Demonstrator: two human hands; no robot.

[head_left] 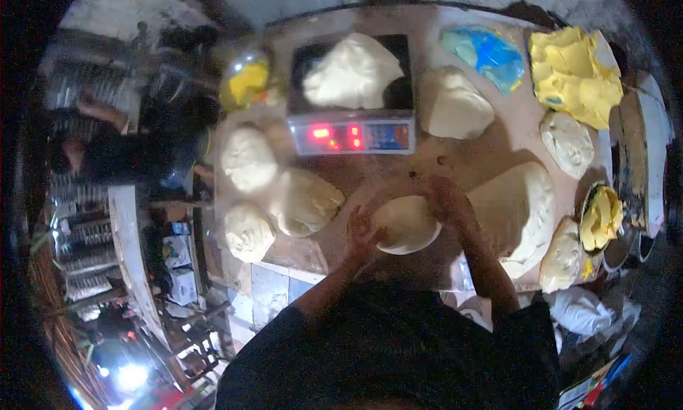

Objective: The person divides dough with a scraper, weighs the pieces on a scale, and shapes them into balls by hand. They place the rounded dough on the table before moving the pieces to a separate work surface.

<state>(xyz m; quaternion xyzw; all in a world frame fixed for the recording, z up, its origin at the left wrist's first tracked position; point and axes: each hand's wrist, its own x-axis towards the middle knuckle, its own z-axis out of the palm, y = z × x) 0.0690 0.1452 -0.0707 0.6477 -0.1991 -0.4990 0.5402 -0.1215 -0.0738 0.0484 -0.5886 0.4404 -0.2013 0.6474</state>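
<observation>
A smooth, rounded lump of pale dough [407, 226] lies on the table close in front of me. My left hand [365, 231] is at its left edge, fingers loosely bent and apart, with the tips at the dough. At the dough's upper right is my right hand [447, 202], its fingers stretched forward; it is dim and slightly blurred. Beyond both hands stands a digital scale [302, 141] with a lit red display, and a big piece of dough [353, 72] sits on its dark pan. Right of my right hand rests a very large dough mass [523, 207].
Several more dough lumps [247, 159] lie along the table's left side, and another dough piece [457, 103] is right of the scale. A blue plastic wrapper [494, 58] and a yellow fatty-looking block [573, 72] occupy the far right. At left, another person's arm [103, 113] shows near racks.
</observation>
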